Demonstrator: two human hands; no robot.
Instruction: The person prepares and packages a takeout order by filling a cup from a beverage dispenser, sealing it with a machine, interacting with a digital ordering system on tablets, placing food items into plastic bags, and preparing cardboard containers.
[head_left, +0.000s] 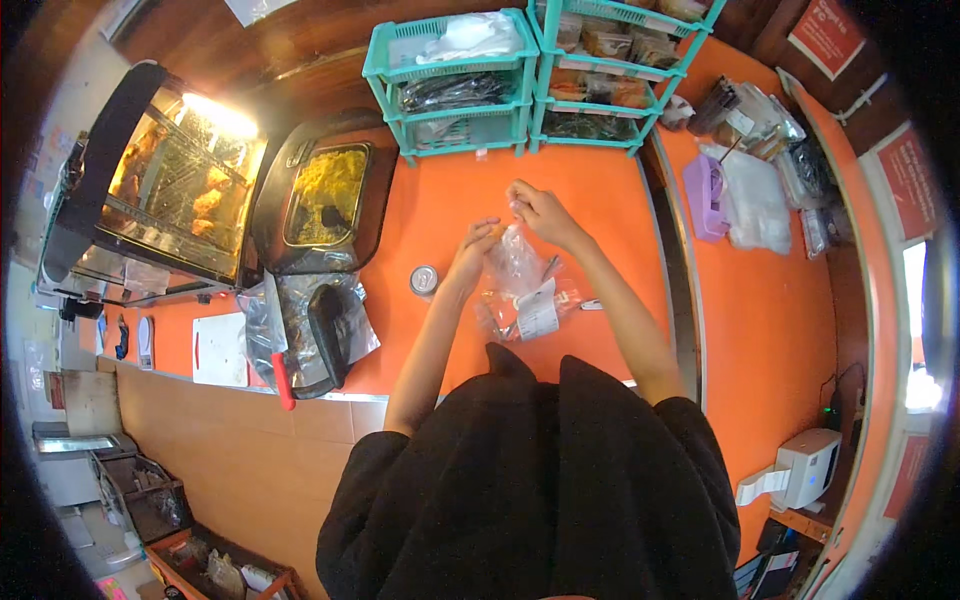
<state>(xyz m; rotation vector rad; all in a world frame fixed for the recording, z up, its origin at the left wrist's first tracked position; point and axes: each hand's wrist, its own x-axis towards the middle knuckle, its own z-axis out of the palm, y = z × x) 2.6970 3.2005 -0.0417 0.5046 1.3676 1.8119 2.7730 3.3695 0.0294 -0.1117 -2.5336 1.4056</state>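
Before me on the orange counter, a clear plastic bag (516, 259) stands gathered upwards. My left hand (472, 246) grips its upper left side with bent fingers. Just above the bag's top, my right hand (546, 216) has its fingers curled together; whether they pinch the plastic is too small to tell. A white printed slip (538, 309) lies against a second clear bag with red marks (496, 313), close to my body. To the left of my left forearm stands a drink can (424, 280), its top facing up.
A lit food warmer (180, 169) and a tray of yellow food (326, 187) stand left. Nearer are a red-handled knife (282, 379) and a white cutting board (219, 349). Teal racks (450, 112) line the back. Right, past a gap, sit a purple holder (703, 196) and a label printer (806, 469).
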